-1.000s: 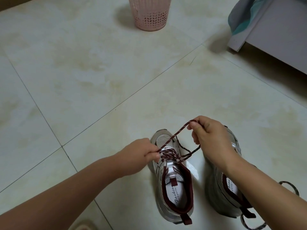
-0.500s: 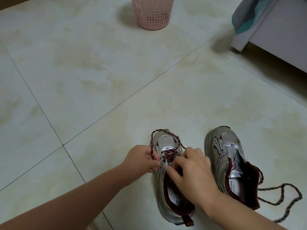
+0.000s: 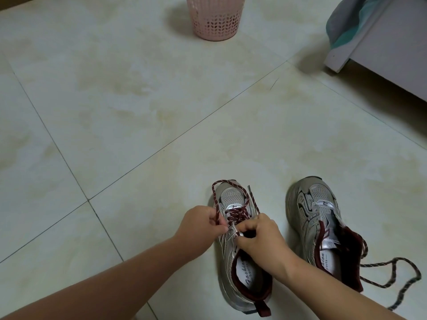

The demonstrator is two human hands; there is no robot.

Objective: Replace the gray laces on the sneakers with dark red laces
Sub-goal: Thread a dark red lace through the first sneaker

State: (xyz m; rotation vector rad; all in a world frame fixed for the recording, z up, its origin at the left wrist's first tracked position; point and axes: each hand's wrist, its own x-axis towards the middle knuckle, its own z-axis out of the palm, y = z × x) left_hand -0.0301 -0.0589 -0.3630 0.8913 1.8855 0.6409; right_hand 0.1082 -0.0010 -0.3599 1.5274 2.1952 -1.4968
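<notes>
Looking down from the head camera, I see two silver sneakers standing side by side on the tiled floor [image 3: 138,112], toes pointing away from me. My left hand [image 3: 199,221] is at the left edge of the near sneaker [image 3: 233,262], its fingers curled and pinching the dark red lace [image 3: 238,213] where the strand comes off the eyelets. From that pinch the lace rises in a loop that arcs over the toe of the shoe and comes back down to the criss-crossed rows on the upper; a pale lace tip pokes up just beside the toe on the right. My right hand [image 3: 261,239] lies over the tongue area of the same shoe, thumb and forefinger curled together on the lacing near the upper eyelets; I cannot tell exactly which strand they hold, as the hand hides it. The second sneaker [image 3: 316,218] stands just to the right, apart from both hands, its tongue and dark red collar splayed open. A speckled lace [image 3: 392,273] trails from it loosely across the floor toward the right. Farther off, a pink perforated basket [image 3: 217,19] stands on the floor at the top, and the corner of a pale piece of furniture [image 3: 381,42] with teal and gray cloth [image 3: 342,26] hanging off it sits at the upper right.
</notes>
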